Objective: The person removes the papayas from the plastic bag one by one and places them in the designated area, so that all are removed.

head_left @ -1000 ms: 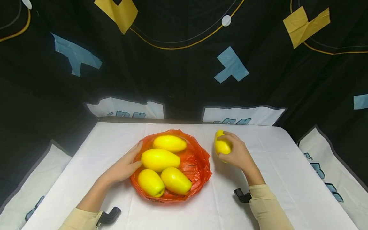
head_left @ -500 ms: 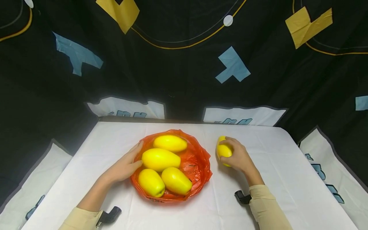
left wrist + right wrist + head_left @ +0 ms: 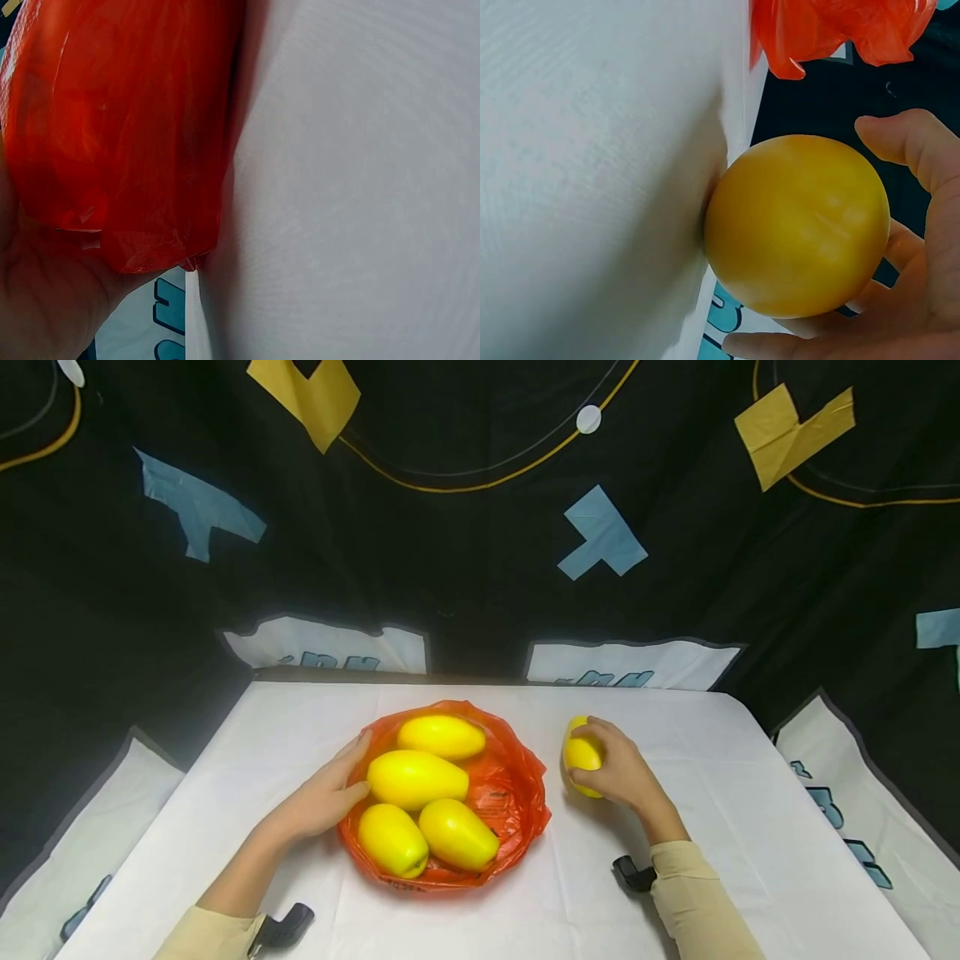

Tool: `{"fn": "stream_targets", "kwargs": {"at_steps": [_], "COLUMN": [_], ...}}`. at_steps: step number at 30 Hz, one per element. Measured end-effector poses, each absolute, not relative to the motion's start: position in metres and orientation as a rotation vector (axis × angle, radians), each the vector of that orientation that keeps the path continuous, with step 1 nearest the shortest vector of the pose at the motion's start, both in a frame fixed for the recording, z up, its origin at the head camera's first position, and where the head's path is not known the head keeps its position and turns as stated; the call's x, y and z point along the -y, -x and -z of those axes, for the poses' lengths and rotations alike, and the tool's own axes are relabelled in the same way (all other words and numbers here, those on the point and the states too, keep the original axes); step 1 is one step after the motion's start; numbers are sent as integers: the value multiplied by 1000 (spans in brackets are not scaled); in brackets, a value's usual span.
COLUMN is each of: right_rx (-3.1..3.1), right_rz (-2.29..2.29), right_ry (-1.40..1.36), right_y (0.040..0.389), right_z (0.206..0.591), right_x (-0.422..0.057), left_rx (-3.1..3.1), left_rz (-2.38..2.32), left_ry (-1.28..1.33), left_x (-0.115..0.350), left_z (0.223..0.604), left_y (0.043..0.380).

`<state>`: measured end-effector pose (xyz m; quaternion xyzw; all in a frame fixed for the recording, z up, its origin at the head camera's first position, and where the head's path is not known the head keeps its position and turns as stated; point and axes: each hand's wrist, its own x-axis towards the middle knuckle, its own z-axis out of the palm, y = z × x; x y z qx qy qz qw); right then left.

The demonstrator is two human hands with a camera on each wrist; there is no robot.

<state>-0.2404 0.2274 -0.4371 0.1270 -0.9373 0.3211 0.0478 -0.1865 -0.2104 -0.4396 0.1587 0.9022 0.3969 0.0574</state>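
In the head view my right hand (image 3: 618,767) curls round a yellow mango (image 3: 585,755) at the right of the bag. The right wrist view shows this mango (image 3: 799,225) against the white tabletop, fingers behind it and the thumb standing just off its side. A red plastic bag (image 3: 517,785), its top spread wide, holds several more yellow mangoes (image 3: 417,779). My left hand (image 3: 322,793) rests with extended fingers along the bag's left side. Close up in the left wrist view, the bag's wall (image 3: 142,135) lies against the palm.
A white cloth (image 3: 570,902) covers the table. Black fabric (image 3: 465,568) with taped yellow and blue pieces hangs behind its far edge. A dark wrist device (image 3: 285,927) sits by the left sleeve, another (image 3: 633,874) by the right sleeve.
Over the first half second my right hand and its mango shifted slightly toward the front of the table, then stayed in place. The left hand and the bag keep their position.
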Motion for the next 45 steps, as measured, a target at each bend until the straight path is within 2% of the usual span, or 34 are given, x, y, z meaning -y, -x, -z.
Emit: {"fn": "stream_targets", "kwargs": {"at_steps": [18, 45], "right_rx": [2854, 2582], "right_rz": [-827, -831], "right_ry": [-308, -665], "right_y": [237, 208], "right_z": [417, 358], "right_x": [-226, -186], "left_rx": [-2727, -2727], "left_rz": [-1206, -1206], "left_ry": [-477, -485], "left_x": [211, 212], "left_z": [441, 442], "left_y": [188, 188]}}
